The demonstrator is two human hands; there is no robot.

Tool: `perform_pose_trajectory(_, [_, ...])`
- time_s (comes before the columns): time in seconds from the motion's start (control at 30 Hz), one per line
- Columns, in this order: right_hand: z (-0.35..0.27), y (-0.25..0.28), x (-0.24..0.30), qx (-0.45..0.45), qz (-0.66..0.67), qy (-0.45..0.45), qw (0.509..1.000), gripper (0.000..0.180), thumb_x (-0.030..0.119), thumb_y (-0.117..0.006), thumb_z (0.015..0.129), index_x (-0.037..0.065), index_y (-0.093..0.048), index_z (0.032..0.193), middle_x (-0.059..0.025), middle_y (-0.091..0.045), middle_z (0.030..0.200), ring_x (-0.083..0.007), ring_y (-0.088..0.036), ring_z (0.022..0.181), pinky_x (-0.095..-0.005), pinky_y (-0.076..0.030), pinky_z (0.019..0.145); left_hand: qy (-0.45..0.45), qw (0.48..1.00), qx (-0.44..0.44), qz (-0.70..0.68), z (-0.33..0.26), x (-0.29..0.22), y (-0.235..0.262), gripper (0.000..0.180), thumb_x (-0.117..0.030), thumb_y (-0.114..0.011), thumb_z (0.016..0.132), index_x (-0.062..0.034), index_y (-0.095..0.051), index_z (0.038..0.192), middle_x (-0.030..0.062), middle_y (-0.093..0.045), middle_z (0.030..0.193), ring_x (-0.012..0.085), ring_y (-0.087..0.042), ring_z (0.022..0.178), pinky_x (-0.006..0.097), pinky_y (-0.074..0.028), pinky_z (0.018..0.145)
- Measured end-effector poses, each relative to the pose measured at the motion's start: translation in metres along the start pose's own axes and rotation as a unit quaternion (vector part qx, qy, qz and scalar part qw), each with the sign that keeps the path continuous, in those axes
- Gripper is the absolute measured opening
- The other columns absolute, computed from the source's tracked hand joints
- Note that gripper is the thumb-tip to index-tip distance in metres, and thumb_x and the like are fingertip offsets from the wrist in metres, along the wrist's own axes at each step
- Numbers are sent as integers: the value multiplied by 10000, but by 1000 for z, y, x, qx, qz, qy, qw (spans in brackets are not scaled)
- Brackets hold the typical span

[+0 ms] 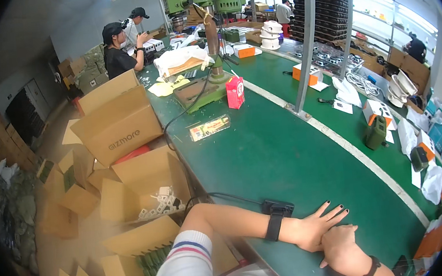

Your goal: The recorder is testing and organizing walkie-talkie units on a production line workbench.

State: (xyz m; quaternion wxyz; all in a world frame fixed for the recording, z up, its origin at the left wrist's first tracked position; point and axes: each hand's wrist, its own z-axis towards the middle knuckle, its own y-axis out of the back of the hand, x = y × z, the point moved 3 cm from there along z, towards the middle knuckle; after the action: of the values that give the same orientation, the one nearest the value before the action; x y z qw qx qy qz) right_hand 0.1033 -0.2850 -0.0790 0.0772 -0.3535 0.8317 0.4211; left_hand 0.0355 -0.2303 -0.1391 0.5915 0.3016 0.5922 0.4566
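Over the near part of the green table (266, 160), my left hand (315, 231) lies with its fingers stretched apart, dark polish on the nails. My right hand (342, 246) overlaps its edge and touches it, fingers curled in. Whether anything is inside those curled fingers is hidden. Each wrist wears a black strap (275, 224). By the left strap there is a black device (278, 207) with a cable trailing off to the left.
Left of the table stand open cardboard boxes (119, 132), one holding small white parts (163, 202). A green drill press (211, 88), a pink carton (235, 92) and a grey post (305, 44) stand farther off. Dark green devices (376, 132) line the right side. Co-workers (119, 49) are behind.
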Motion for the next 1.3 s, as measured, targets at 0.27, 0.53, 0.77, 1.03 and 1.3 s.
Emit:
perform_pose_trajectory(0.27, [15,3,12,3,21,-15,1000,562,470,-681,748,-27,-656,1009,-172,-672,998,-307,-667,936,-454,-498,867,-7,998,-6,60,-2,-4,5,671,-422,-534,835,-211,-320,1435,280,-127,1497,419,-42,1420,708,-146,1018])
perform_pose_trajectory(0.53, [13,-5,9,23,47,-11,999,462,402,-674,765,-7,-674,981,-152,-683,972,-294,-673,917,-459,-494,873,-20,996,0,83,-2,-4,5,633,-414,-502,851,-222,-329,1429,263,-136,1503,419,-53,1420,699,-166,1013])
perform_pose_trajectory(0.77, [15,-10,9,34,61,-10,998,376,343,-669,780,11,-690,956,-133,-692,949,-282,-678,901,-464,-489,878,-7,997,2,73,-3,-5,8,654,-418,-505,848,-199,-321,1436,274,-113,1505,427,-52,1417,689,-159,1024])
perform_pose_trajectory(1.03, [12,-5,9,19,63,-17,998,230,221,-640,777,51,-714,914,-106,-706,889,-253,-687,862,-451,-491,874,-2,997,13,73,-1,1,3,741,-413,-546,820,-161,-277,1462,286,-65,1508,435,-51,1414,683,-135,1040])
perform_pose_trajectory(1.3, [13,-8,10,-29,74,-17,997,184,177,-626,768,67,-727,875,-107,-713,853,-235,-694,811,-422,-513,832,-4,997,18,79,-4,0,4,735,-409,-540,821,-156,-282,1461,294,-63,1506,434,-54,1415,674,-137,1042])
